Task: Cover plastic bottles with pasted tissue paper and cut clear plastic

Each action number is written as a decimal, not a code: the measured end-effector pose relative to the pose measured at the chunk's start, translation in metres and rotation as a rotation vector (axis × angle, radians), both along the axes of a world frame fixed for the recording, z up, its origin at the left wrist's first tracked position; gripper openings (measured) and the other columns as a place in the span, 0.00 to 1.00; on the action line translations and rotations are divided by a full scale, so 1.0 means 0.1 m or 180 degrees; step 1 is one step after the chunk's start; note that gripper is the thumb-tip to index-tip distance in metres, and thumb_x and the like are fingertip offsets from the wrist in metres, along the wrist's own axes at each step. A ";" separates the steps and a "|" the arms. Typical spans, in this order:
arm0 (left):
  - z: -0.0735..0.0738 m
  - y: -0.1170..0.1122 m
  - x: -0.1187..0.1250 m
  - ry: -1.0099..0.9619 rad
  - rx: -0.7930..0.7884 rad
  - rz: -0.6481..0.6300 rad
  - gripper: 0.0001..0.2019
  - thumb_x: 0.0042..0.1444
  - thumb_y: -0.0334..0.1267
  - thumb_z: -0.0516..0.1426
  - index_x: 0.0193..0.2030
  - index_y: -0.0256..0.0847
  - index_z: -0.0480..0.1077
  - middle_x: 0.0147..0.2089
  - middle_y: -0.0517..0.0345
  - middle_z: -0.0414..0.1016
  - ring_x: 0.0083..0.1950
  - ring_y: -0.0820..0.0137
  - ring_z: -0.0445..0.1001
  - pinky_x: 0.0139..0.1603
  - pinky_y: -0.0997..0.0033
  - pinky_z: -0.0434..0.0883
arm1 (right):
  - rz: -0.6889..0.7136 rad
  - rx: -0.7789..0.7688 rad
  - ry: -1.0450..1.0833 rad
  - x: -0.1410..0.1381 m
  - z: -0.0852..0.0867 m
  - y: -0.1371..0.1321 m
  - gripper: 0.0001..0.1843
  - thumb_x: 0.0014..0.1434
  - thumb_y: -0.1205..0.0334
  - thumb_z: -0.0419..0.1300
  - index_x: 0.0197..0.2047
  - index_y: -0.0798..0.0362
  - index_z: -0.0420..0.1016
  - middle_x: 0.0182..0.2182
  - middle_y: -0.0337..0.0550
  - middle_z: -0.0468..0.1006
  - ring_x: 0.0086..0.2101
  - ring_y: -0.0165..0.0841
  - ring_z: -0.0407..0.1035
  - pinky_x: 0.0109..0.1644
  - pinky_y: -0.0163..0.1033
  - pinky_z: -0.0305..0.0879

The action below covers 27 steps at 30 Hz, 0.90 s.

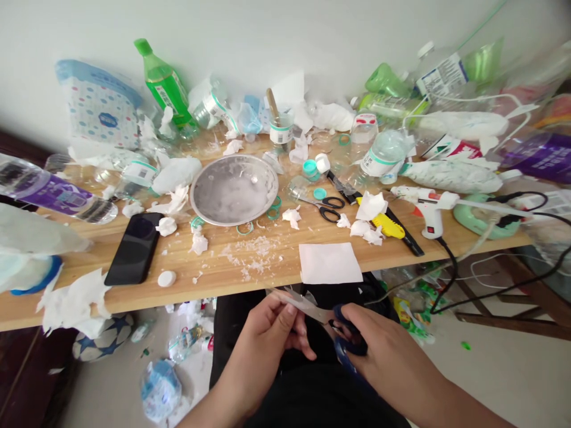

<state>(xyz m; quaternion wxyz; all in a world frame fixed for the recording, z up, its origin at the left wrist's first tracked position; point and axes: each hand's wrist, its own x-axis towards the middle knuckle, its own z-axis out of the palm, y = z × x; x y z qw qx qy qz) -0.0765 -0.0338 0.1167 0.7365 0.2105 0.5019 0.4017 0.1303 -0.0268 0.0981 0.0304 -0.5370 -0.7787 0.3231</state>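
Below the table's front edge, over my lap, my left hand [267, 333] pinches a thin strip of clear plastic [298, 301]. My right hand [379, 351] is closed on blue-handled scissors [345, 339], whose blades meet the strip's right end. Both hands are close together, almost touching. On the wooden table [250, 279] above them lie a white paper square [329, 263], scattered plastic shavings [252, 252] and a metal bowl [234, 189].
A black phone [134, 248] lies left; black scissors [328, 208], a yellow utility knife [387, 226] and a white glue gun [429, 209] with its cable lie right. Bottles, tissue scraps, caps and rubber bands crowd the back. A ball [103, 339] and litter lie on the floor.
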 end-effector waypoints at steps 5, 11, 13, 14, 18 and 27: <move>-0.03 -0.02 0.03 0.0317 0.0504 0.0006 0.13 0.65 0.47 0.56 0.34 0.40 0.68 0.25 0.67 0.60 0.24 0.77 0.63 0.25 0.76 0.67 | 0.0043 -0.0030 -0.0023 -0.03 0.06 0.03 0.09 0.53 0.72 0.61 0.35 0.50 0.67 0.31 0.39 0.76 0.30 0.35 0.73 0.33 0.37 0.64; 0.09 -0.01 -0.05 0.0799 0.0607 -0.0434 0.15 0.68 0.49 0.52 0.35 0.41 0.68 0.26 0.66 0.57 0.25 0.76 0.57 0.25 0.74 0.59 | -0.0048 -0.0204 0.0013 -0.03 0.05 0.00 0.10 0.52 0.73 0.61 0.35 0.50 0.67 0.32 0.38 0.76 0.31 0.35 0.72 0.34 0.37 0.64; 0.13 0.01 -0.07 0.0853 0.0519 -0.0572 0.16 0.67 0.51 0.51 0.35 0.41 0.67 0.26 0.67 0.56 0.25 0.76 0.55 0.24 0.74 0.56 | -0.0054 -0.0274 0.0063 -0.02 0.03 -0.01 0.10 0.52 0.73 0.61 0.35 0.50 0.66 0.31 0.38 0.76 0.32 0.34 0.72 0.35 0.36 0.64; 0.15 0.02 -0.09 0.0886 0.0486 -0.0647 0.17 0.67 0.51 0.51 0.35 0.41 0.67 0.26 0.67 0.55 0.25 0.76 0.54 0.25 0.74 0.54 | -0.0060 -0.0318 0.0084 -0.03 0.03 0.00 0.10 0.52 0.74 0.61 0.34 0.50 0.66 0.31 0.38 0.76 0.32 0.34 0.72 0.35 0.37 0.63; 0.20 0.07 -0.19 0.0945 0.0464 -0.1061 0.16 0.68 0.50 0.51 0.36 0.41 0.69 0.26 0.67 0.55 0.27 0.75 0.51 0.26 0.73 0.51 | -0.0084 -0.0569 0.0168 -0.04 0.05 0.01 0.12 0.51 0.75 0.60 0.37 0.51 0.68 0.33 0.39 0.76 0.34 0.35 0.72 0.37 0.38 0.64; 0.19 0.11 -0.28 0.0819 0.0495 -0.1499 0.16 0.68 0.51 0.50 0.37 0.42 0.68 0.31 0.64 0.59 0.31 0.74 0.53 0.29 0.74 0.54 | -0.0076 -0.0741 0.0150 -0.02 0.06 -0.01 0.12 0.52 0.76 0.59 0.37 0.51 0.65 0.35 0.40 0.75 0.36 0.36 0.71 0.39 0.40 0.64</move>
